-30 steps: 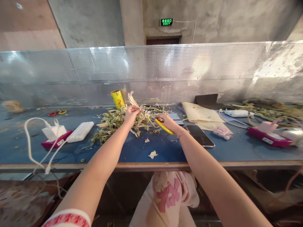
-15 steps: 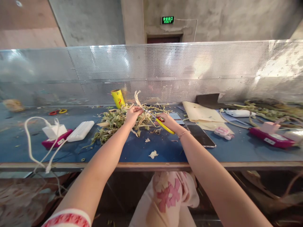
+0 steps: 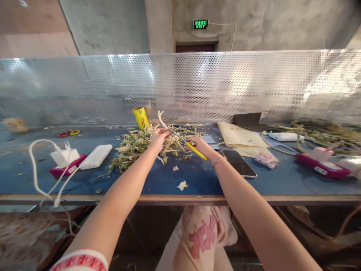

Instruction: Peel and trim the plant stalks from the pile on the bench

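My left hand (image 3: 158, 138) pinches a pale dried plant strip (image 3: 161, 119), whose curled end sticks up above the fingers. In my right hand (image 3: 197, 145) is a pair of scissors (image 3: 194, 149) with yellow handles, its metal blades pointing left to the fingertips of my left hand. Whether the blades touch the strip cannot be made out. Beneath and around my left hand spreads a heap of dried greenish-yellow plant stalks (image 3: 132, 146). Small pale scraps, one of them a white scrap (image 3: 182, 185), lie on the blue tabletop (image 3: 160, 180) nearer to me.
A yellow roll (image 3: 140, 117) stands behind the heap. Left are a white power bank (image 3: 96, 156), a magenta power strip (image 3: 67, 170) with cables, and red-yellow scissors (image 3: 69, 133). Right lie a phone (image 3: 239, 163), brown paper (image 3: 238, 134) and a pink case (image 3: 265, 159). A perforated metal screen (image 3: 180, 86) bounds the back.
The upper end of the plant strip has shifted slightly left and looks narrower. Both hands stay in nearly the same place, with the scissors still in my right hand.
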`<state>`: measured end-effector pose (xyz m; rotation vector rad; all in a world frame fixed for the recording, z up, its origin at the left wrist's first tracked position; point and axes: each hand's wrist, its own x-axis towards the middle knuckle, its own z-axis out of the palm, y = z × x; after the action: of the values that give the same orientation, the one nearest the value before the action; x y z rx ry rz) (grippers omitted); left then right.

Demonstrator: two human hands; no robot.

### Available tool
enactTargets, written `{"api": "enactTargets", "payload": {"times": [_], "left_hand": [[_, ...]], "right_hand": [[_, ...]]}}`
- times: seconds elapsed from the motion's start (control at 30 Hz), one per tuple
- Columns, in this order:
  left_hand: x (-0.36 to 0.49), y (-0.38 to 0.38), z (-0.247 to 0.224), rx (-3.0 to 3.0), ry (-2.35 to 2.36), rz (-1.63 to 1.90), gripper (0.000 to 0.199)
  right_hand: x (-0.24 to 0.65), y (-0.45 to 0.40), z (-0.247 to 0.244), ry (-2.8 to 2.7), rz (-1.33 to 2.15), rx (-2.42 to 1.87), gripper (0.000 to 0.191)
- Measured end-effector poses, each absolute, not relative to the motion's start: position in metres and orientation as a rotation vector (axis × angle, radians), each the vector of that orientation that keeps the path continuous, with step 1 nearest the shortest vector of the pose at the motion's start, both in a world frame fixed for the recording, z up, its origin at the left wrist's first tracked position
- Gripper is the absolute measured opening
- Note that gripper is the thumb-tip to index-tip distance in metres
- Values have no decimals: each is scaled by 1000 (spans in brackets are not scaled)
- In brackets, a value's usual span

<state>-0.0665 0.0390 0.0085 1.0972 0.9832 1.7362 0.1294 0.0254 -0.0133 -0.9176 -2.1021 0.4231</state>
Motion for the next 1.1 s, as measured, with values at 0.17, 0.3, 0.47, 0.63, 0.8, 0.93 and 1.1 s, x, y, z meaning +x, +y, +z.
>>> {"api": "enactTargets", "payload": {"times": [0.17, 0.3, 0.47, 0.63, 0.8, 0.93, 1.1], "left_hand": [[-66, 38, 9, 1109, 995, 1734, 19], [-65, 37, 10, 1075, 989, 1732, 18], [-66, 38, 10, 1062, 954, 1727, 18], [-67, 40, 10, 1032, 935, 1727, 15], [-67, 42, 7, 1036, 933, 1705, 14], [-68, 44, 5, 1037, 943, 1704, 15], [-66, 42, 7, 1054, 946, 1705, 15]], "right_hand": [[131, 25, -12, -2125, 386, -928, 28], [131, 24, -13, -2139, 350, -927, 28], [127, 22, -12, -2154, 412, -1001, 28], [126, 15, -8, -2162, 424, -1054, 26], [126, 10, -6, -2161, 464, -1085, 26], [124, 12, -10, -2153, 395, -1091, 27], [124, 11, -11, -2204, 239, -990, 24]]}}
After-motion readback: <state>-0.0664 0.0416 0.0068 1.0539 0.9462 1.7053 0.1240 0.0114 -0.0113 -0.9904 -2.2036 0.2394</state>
